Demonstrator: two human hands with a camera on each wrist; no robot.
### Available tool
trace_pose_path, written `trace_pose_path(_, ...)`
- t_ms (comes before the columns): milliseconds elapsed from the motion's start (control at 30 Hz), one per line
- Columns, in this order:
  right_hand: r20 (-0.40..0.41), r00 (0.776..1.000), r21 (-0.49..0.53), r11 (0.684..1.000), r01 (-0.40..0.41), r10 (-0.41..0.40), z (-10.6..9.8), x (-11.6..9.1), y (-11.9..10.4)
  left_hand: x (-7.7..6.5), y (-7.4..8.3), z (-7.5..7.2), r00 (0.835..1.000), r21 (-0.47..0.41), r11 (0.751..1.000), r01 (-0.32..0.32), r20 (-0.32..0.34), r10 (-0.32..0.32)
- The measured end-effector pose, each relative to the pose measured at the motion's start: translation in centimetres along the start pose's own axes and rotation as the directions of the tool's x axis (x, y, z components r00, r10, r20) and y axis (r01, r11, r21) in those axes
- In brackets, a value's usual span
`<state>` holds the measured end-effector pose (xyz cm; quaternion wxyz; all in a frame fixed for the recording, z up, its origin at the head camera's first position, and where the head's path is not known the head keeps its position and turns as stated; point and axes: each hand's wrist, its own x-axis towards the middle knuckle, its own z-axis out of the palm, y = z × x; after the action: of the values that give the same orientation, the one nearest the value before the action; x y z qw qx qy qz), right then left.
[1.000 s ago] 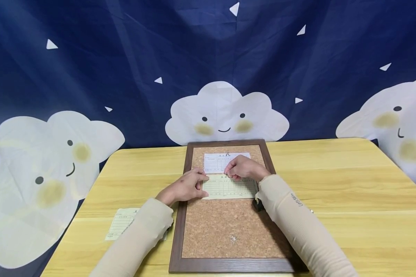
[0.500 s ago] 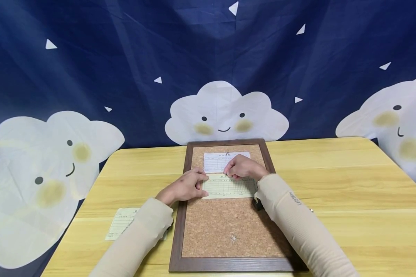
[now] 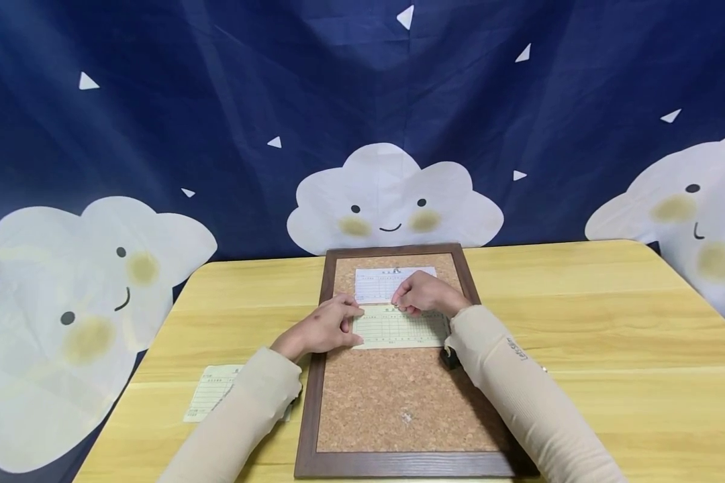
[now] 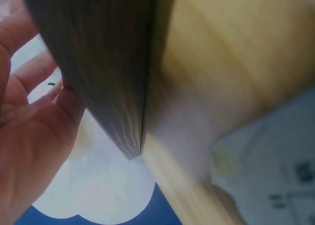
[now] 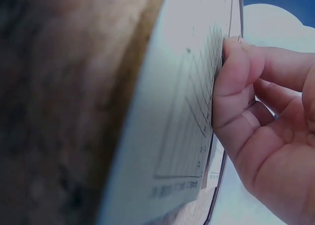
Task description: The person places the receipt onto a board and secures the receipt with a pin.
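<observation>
A pale yellow printed form [image 3: 399, 330] lies across the upper half of a framed cork board [image 3: 393, 389]. At its left edge my left hand [image 3: 323, 325] rests with thumb and fingers spread, holding the paper down. My right hand [image 3: 425, 293] pinches a small shiny pushpin [image 5: 239, 39] at the form's top edge; the fingertips hide most of it. Just above, a white printed form [image 3: 374, 284] lies on the cork with a small fastener [image 3: 397, 270] at its top. In the left wrist view the fingers [image 4: 37, 70] reach past the dark wooden frame [image 4: 98, 62].
Another pale yellow form [image 3: 211, 392] lies on the wooden table [image 3: 610, 322], partly under the left sleeve. Several small clear bits [image 3: 406, 417] sit together on the lower cork. A blue curtain with clouds [image 3: 393, 194] hangs behind the table.
</observation>
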<state>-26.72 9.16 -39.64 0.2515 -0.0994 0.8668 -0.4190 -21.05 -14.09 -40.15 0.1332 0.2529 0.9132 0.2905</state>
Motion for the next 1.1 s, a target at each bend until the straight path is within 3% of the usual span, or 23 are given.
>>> trace_pose_path(1100,-0.011,1.0,-0.029,1.0,0.004,-0.005,0.08,-0.28,-0.43,0.03,-0.1,-0.02,1.0,0.003,1.0,-0.008,0.003,0.008)
